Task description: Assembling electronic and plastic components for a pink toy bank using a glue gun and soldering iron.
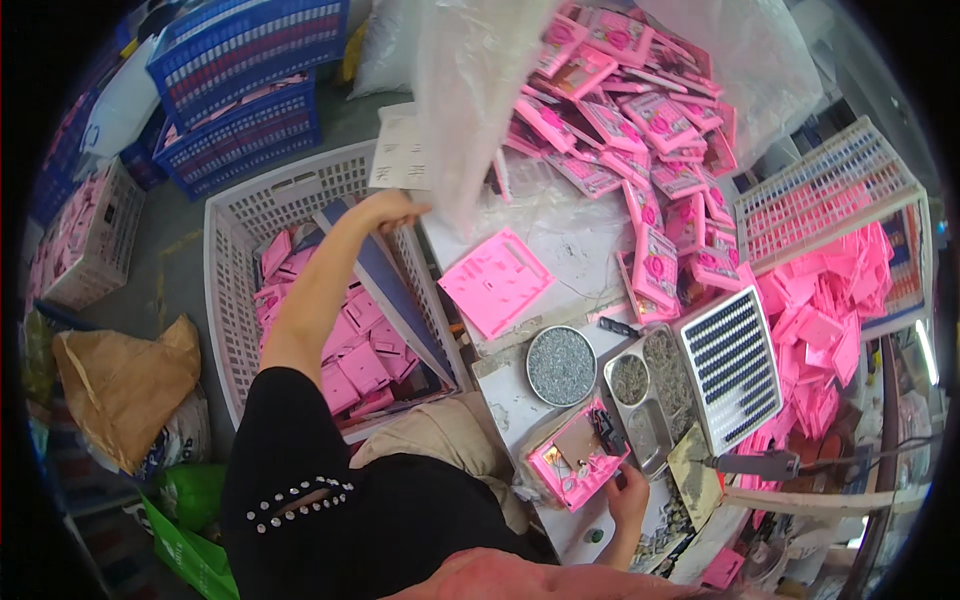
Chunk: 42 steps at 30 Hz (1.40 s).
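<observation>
My left hand (392, 210) reaches up and forward and grips the lower edge of a clear plastic bag (470, 90) that holds a heap of pink plastic toy parts (640, 130). Near my body, my right hand (628, 497) rests on the worktable edge, touching a pink housing (575, 460) that lies open side up with small parts inside. A flat pink panel (495, 280) lies on the white table between the two hands. Whether my right hand's fingers pinch the housing I cannot make out.
A white crate (235, 300) with pink parts stands at my left. Blue crates (240, 90) are stacked behind it. A round dish of screws (561, 366), a metal tray (645, 400) and a slotted rack (735, 365) sit by my right hand. More pink parts (825, 320) pile at the right.
</observation>
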Tool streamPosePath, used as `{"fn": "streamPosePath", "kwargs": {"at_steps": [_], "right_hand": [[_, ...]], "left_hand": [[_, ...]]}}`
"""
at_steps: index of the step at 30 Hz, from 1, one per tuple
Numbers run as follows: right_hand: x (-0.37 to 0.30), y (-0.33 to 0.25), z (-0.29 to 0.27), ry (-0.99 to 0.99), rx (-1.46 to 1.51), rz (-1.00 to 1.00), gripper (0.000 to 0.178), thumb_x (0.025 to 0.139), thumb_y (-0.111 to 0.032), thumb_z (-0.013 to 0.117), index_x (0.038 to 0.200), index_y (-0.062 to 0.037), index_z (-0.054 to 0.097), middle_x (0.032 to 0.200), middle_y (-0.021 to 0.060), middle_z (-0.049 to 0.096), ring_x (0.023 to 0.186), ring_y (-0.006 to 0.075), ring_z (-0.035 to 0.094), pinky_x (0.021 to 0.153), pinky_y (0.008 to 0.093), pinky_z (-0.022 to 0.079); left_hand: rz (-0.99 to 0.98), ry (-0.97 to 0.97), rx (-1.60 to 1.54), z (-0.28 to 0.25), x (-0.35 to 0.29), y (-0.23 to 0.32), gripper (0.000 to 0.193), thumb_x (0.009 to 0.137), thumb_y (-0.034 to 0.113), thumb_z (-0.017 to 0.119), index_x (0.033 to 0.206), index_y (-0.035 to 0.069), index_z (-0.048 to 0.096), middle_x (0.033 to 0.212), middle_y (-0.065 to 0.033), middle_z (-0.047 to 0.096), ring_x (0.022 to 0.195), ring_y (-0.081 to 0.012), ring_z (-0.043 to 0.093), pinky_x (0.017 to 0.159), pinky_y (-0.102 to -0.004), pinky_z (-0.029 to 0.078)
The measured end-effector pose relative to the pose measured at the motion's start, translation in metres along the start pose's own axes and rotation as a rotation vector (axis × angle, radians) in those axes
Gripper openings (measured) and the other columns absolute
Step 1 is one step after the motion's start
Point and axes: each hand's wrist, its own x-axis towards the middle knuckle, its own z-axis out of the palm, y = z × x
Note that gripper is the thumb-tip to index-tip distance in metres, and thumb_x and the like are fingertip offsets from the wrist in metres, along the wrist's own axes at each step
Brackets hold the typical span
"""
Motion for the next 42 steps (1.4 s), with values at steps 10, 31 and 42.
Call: {"fn": "streamPosePath", "kwargs": {"at_steps": [10,31,42], "right_hand": [[0.017,0.013,0.001,-0.028,-0.021,-0.033,0.026,0.083,-0.023,0.072,0.104,-0.0081,0.071,0.085,0.0148,0.069,0.078,0.0352,0.068,0.071,0.0456,0.054],[0.000,0.002,-0.014,-0.093,0.012,-0.065,0.019,0.084,-0.023,0.068,0.096,-0.0097,0.073,0.088,0.0112,0.070,0.077,0.0327,0.069,0.067,0.0444,0.055],[-0.020,0.013,0.010,-0.106,0.876,0.327,0.016,0.087,-0.020,0.071,0.090,-0.0039,0.072,0.065,0.0098,0.063,0.059,0.0249,0.061,0.058,0.0367,0.049]], "left_hand": [[0.863,-0.489,-0.087,0.185,-0.234,0.120,0.011,0.086,0.008,0.076,0.089,0.003,0.067,0.074,-0.0051,0.061,0.062,-0.0129,0.057,0.056,-0.0278,0.044],[1.433,-0.477,0.423,0.349,-0.235,0.184,0.047,0.077,0.025,0.080,0.119,0.008,0.067,0.126,-0.0111,0.061,0.123,-0.0347,0.052,0.107,-0.0540,0.040],[1.423,-0.498,0.404,0.350,-0.235,0.184,0.047,0.077,0.022,0.079,0.121,0.011,0.067,0.119,-0.0099,0.059,0.119,-0.0334,0.052,0.104,-0.0548,0.040]]}}
